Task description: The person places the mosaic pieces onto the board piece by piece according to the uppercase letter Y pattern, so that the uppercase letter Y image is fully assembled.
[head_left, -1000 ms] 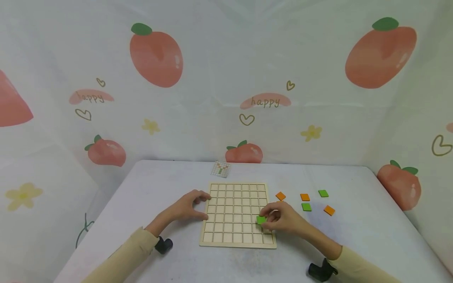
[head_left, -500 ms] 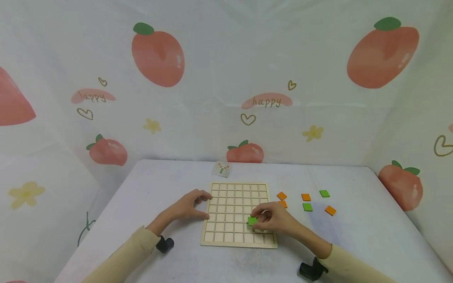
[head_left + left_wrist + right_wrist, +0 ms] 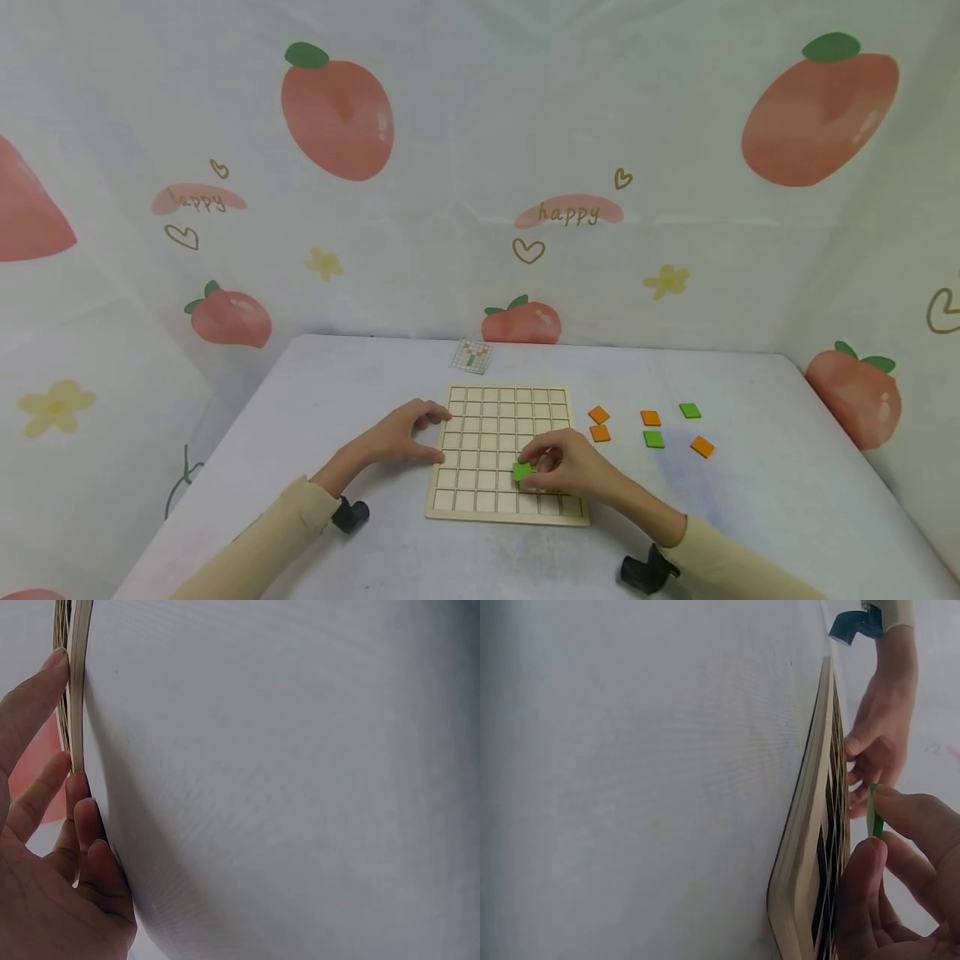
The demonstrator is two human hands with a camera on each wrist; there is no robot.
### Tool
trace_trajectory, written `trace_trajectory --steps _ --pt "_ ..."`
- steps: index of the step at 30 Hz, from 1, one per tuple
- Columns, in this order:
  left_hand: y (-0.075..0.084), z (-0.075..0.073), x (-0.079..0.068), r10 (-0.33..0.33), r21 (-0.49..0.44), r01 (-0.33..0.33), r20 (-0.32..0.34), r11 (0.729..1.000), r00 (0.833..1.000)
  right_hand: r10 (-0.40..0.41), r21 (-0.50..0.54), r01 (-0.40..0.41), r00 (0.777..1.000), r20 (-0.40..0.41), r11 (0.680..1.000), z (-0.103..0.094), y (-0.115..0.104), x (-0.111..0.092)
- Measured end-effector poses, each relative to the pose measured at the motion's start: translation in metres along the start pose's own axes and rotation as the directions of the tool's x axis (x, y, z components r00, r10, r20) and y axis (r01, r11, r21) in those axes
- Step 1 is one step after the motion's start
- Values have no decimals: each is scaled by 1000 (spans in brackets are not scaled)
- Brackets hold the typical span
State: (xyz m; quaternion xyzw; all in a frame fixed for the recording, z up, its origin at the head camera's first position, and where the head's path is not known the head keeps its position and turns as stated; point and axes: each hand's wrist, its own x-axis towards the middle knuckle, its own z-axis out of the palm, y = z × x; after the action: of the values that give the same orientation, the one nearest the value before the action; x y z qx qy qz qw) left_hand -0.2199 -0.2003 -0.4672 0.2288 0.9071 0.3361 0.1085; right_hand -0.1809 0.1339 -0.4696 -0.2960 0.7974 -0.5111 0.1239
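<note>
A pale wooden grid board [image 3: 467,479] lies flat in the middle of the table. My right hand [image 3: 567,467] pinches a small green square tile [image 3: 522,472] between thumb and fingers, over the lower right part of the board. In the right wrist view the tile [image 3: 874,811] is seen edge-on, held just above the grid. At the board's left side, my left hand [image 3: 408,433] touches the edge with its thumb and index finger spread apart. The left wrist view shows those fingertips right at the board's edge [image 3: 78,690], the other fingers loosely bent.
Right of the board are scattered orange tiles [image 3: 651,418] and green tiles [image 3: 654,439], several in all. A small card [image 3: 472,356] printed with a coloured grid pattern lies behind the board. A fruit-print curtain [image 3: 420,250] hangs behind the white table [image 3: 360,367].
My right hand has moved left across the board with the green tile, uncovering an orange tile beside the board. The left hand has stayed at the board's left edge.
</note>
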Motion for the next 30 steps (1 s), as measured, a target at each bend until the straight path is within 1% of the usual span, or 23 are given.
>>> trace_trajectory --steps 11,17,26,30 --pt "4 -1 0 -16 5 16 1 1000 1000 -10 -52 11 1000 22 999 9 -5 6" --pt "4 0 -1 -9 2 9 3 1000 1000 -19 -86 22 999 37 996 14 -7 8" --pt "4 0 -1 -5 2 5 7 1000 1000 2 -157 2 1000 31 988 18 -11 10" --pt "5 -1 -1 7 2 -7 5 1000 1000 -6 -197 9 1000 17 980 19 -14 11"
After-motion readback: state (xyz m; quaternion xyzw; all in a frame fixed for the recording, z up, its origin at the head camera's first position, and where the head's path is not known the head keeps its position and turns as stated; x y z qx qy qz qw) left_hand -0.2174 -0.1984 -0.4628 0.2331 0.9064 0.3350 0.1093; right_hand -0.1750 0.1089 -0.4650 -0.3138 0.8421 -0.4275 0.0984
